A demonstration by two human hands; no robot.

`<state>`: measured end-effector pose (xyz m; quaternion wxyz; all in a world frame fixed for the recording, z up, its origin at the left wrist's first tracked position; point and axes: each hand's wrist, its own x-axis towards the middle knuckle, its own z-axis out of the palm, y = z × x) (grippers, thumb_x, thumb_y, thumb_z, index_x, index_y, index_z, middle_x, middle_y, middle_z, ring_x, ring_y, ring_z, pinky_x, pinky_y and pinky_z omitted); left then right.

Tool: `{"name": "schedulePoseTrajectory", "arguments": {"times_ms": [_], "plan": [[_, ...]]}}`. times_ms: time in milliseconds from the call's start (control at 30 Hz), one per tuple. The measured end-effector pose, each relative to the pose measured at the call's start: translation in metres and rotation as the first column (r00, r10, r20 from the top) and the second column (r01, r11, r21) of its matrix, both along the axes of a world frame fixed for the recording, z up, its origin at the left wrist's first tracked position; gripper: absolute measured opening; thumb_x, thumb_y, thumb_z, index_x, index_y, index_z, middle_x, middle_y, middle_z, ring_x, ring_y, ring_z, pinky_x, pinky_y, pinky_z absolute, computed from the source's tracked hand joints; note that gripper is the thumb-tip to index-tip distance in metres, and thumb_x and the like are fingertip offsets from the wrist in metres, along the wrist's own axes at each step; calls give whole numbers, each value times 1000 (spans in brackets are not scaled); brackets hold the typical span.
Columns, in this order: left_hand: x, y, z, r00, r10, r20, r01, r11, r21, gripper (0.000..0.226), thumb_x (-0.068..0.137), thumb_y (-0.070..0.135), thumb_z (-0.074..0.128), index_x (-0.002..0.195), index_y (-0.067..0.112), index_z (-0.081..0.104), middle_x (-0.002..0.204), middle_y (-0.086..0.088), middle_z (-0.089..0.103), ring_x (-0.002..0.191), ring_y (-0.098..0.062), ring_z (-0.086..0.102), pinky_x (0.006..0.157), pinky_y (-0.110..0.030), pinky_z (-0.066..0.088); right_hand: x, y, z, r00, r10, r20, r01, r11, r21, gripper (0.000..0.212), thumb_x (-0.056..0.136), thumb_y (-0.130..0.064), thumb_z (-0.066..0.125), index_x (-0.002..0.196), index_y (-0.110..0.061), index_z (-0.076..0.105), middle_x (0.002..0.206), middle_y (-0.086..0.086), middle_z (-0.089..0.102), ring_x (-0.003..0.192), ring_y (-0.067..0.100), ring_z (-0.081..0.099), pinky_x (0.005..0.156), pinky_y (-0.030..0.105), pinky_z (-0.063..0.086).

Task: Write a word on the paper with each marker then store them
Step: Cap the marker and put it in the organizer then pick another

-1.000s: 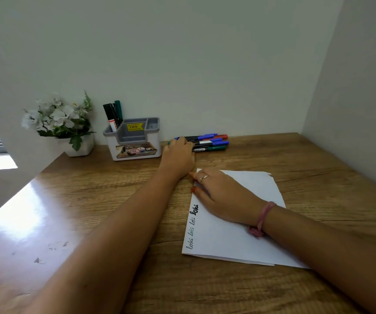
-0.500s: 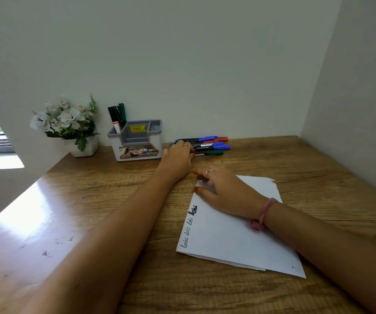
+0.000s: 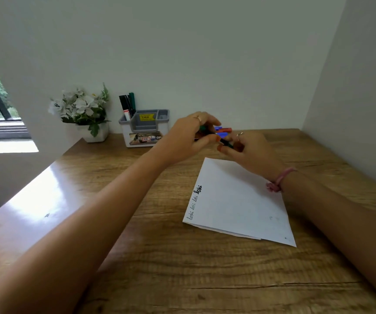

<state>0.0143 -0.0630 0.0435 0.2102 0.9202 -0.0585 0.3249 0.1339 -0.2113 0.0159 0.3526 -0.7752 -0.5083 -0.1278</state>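
Roughly halfway, I'd guess. Paper [image 3: 239, 200] at 4 o'clock carried four words down left edge. Holder [image 3: 145, 128] at 11 had few markers [image 3: 129, 105] stored. Left hand [image 3: 182, 141] and right hand [image 3: 250, 150] both pinched green marker [image 3: 226, 142], probably uncapping. Spare markers [image 3: 223, 130] waited behind, unwritten.

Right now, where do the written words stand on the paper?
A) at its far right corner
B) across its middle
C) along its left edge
C: the handwritten words run in a row along the left edge of the paper; its middle shows no writing.
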Motion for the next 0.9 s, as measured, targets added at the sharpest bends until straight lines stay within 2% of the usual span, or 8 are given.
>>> {"name": "schedulePoseTrajectory", "arguments": {"times_ms": [100,167,233,300,433,567,767,900], "plan": [[-7,0,-11,997,-72,-20,62,944,-325,60,79,16,72,131,14,42,107,2,59,90,0,61,83,-13,50,-5,6,1,950,49,-309,-23,996,85,18,90,-25,60,72,-26,60,48,-8,51,45,0,46,49,14,33],[-8,5,-23,991,-39,-132,-1,957,-291,67,80,21,71,138,13,37,119,2,58,102,-1,58,92,-15,47,-10,7,7,720,184,-669,-46,975,218,17,91,-23,56,86,-12,68,53,-6,61,49,2,53,52,18,40],[-8,8,-31,969,-48,-244,-17,966,-256,59,86,23,65,138,13,38,124,4,57,108,-1,55,94,-13,45,-12,5,9,518,299,-802,-150,954,259,27,94,-24,49,96,-5,67,65,2,66,56,8,59,53,20,43],[-6,6,-33,942,-57,-331,-25,970,-240,45,92,23,56,134,14,42,116,8,58,98,2,56,84,-10,46,-14,3,8,436,342,-833,-249,935,254,30,96,-28,43,100,-9,66,75,6,69,64,9,63,56,19,47],[1,0,-37,933,6,-361,-30,998,-61,26,99,26,40,121,15,49,87,18,52,78,4,54,69,-10,40,-10,3,4,451,314,-836,-250,943,219,32,99,-30,38,100,-13,66,76,3,69,68,9,64,62,19,53],[0,1,-41,940,12,-341,-33,998,-57,20,100,34,36,109,20,47,78,17,47,69,2,49,61,-11,35,-6,2,3,411,351,-842,-285,926,247,29,96,-29,46,107,-8,64,87,7,73,79,14,69,73,22,57],[-1,12,-44,937,20,-349,-23,1000,-7,39,98,44,34,108,14,57,79,-4,62,68,-10,55,63,-27,43,-8,2,0,329,402,-855,-381,884,269,30,97,-21,44,117,-6,61,110,16,69,101,26,67,83,25,55],[-2,14,-43,919,-9,-395,-7,999,-39,36,98,40,36,95,11,57,76,1,58,66,-8,51,62,-24,40,-10,0,2,277,387,-880,-387,883,267,28,95,-20,45,112,-7,63,107,17,70,100,25,68,77,21,56]]}}
